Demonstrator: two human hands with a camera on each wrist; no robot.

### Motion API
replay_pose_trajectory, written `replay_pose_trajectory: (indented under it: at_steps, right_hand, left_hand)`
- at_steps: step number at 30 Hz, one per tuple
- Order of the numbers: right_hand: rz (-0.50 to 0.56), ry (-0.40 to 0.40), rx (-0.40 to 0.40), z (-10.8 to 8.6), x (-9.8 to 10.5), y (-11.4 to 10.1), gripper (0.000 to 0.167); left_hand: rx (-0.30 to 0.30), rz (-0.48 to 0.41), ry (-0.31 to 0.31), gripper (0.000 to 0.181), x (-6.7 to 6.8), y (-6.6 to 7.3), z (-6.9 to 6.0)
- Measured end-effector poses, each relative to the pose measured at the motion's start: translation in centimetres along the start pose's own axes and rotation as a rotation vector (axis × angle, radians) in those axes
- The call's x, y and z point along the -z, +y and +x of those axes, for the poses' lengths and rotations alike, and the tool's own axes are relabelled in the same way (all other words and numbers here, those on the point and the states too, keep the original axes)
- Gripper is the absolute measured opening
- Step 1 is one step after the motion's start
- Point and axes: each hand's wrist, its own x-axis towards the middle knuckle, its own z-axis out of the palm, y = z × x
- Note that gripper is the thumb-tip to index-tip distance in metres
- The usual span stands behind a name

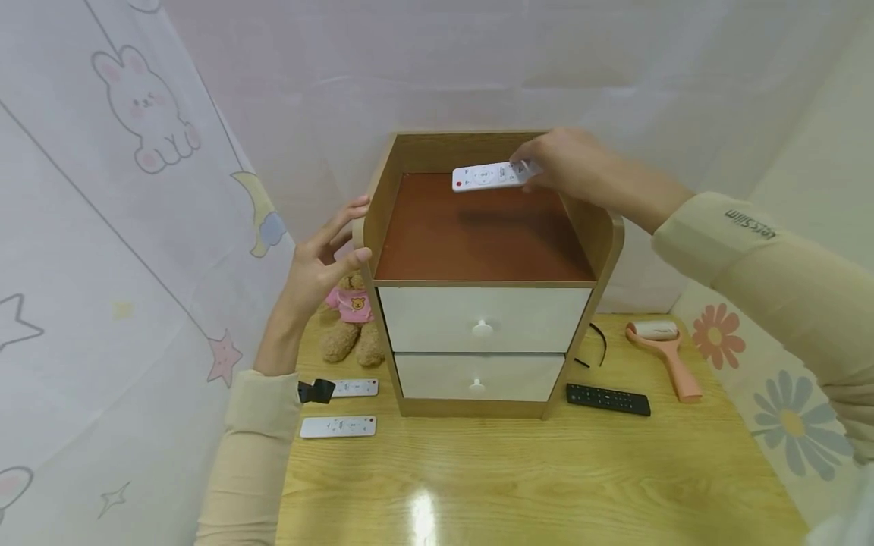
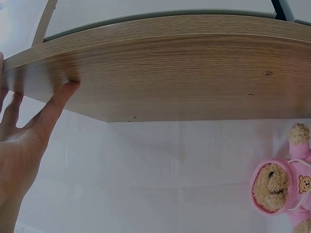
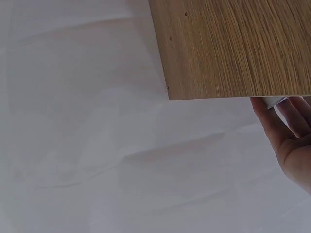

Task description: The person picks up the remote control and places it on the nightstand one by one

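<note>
In the head view my right hand (image 1: 565, 163) pinches one end of a white remote control (image 1: 481, 176) above the reddish-brown top (image 1: 471, 246) of a small wooden cabinet (image 1: 471, 409). A shadow falls on that top below the remote. The right wrist view shows the same hand (image 3: 294, 145) at the panel's edge, with most of the remote (image 3: 273, 101) hidden behind the wood. My left hand (image 1: 317, 265) touches the cabinet's left side with fingers spread; the left wrist view shows its fingertips against the wooden side panel (image 2: 170, 73).
Two white drawers (image 1: 437, 322) face the front. Left of the cabinet sit a teddy bear (image 1: 355, 307) in pink and two white remotes, the nearer one (image 1: 337, 427) fully visible. On the right lie a black remote (image 1: 608, 399), a lint roller (image 1: 672, 356) and a thin black strip (image 1: 602, 343).
</note>
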Motion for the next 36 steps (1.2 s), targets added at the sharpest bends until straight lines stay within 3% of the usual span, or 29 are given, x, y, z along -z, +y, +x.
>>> replay_pose_trajectory:
  at_steps: [13,21,36]
  right_hand:
    - [0.057,-0.084,-0.07,2.6,-2.0,0.1,0.034]
    - [0.066,-0.112,-0.078,3.3,-3.1,0.4,0.036]
    - [0.052,-0.189,-0.136,4.3,-4.1,0.3,0.036]
  left_hand:
    - [-0.011,0.009,0.001,0.05,-0.2,0.2,0.0]
    - [0.012,0.033,-0.015,0.049,-0.8,1.7,0.1]
    - [0.017,0.032,-0.008,0.05,-1.0,1.7,-0.1]
